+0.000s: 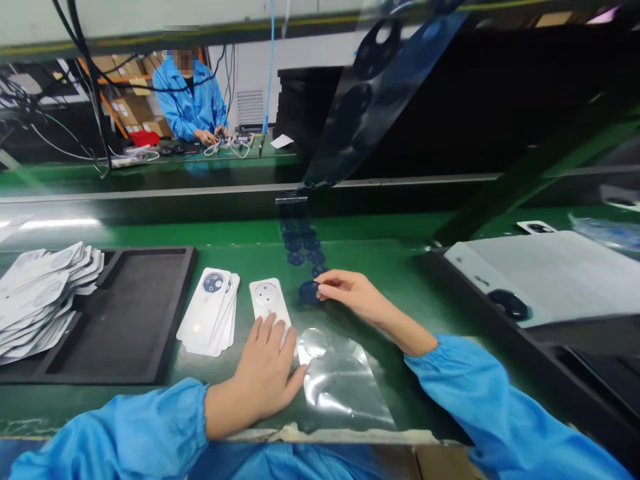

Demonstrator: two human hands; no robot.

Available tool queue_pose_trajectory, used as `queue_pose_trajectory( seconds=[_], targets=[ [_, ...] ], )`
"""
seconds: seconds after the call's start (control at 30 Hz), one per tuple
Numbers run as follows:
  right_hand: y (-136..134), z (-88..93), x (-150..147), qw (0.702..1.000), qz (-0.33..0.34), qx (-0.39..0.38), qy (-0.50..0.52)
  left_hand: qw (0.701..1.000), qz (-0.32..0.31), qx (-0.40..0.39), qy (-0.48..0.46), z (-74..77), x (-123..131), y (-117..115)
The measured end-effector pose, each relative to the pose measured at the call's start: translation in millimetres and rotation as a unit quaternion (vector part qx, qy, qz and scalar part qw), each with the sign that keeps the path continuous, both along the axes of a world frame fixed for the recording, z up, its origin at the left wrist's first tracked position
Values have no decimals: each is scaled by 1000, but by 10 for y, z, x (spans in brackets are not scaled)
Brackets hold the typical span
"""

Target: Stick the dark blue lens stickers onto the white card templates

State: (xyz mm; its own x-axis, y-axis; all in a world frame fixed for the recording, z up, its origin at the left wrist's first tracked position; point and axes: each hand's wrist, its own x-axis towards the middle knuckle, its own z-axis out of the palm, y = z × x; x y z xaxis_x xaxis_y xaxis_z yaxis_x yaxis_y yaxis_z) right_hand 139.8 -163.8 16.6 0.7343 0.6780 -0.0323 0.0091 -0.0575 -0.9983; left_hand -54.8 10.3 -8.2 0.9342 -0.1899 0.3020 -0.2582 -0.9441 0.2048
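Observation:
My left hand (pixel 265 373) lies flat, fingers spread, over the lower part of a white phone back panel (pixel 267 295) with a round camera area at its top. Just to its right, my right hand (pixel 353 293) pinches the edge of a round dark blue film sticker (pixel 308 292) between thumb and fingertips. This sticker sits low over the green bench, at the near end of a strip (pixel 300 233) of similar blue rounds. Left of the single panel is a small fanned pile of white panels (pixel 204 320); the top one bears a dark blue round.
A black tray (pixel 113 320) at left carries many stacked white panels (pixel 37 293). Clear plastic film (pixel 343 387) lies by the bench's front edge. Another black tray (pixel 450 267) with a white sheet is at right. Cables hang upper left; a co-worker (pixel 187 100) sits across.

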Motion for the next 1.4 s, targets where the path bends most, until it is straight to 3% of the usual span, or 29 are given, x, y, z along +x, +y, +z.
queue_pose_trajectory(
  seconds=[0.07, 0.17, 0.27, 0.5, 0.67, 0.9, 1.4],
  targets=[
    [215, -34, 9, 998, 37, -8, 45, 998, -20, 57, -1, 16, -81, 15],
    [563, -74, 7, 992, 83, -36, 88, 997, -26, 71, -7, 38, -89, 20],
    [743, -92, 15, 985, 83, -70, 133, 996, -28, 78, -28, 30, -60, 28],
    [617, -67, 18, 984, 40, -121, 123, 995, -34, 78, -61, -46, -81, 68],
    [699, -93, 31, 980, 66, -158, 105, 994, -28, 70, -81, -44, -56, 56],
    [780, -30, 76, 978, 79, -147, 126, 995, -33, 64, -70, -2, -18, 51],
    [730, -102, 72, 981, 78, -137, 113, 996, -41, 66, -53, 16, -23, 60]
  ],
)
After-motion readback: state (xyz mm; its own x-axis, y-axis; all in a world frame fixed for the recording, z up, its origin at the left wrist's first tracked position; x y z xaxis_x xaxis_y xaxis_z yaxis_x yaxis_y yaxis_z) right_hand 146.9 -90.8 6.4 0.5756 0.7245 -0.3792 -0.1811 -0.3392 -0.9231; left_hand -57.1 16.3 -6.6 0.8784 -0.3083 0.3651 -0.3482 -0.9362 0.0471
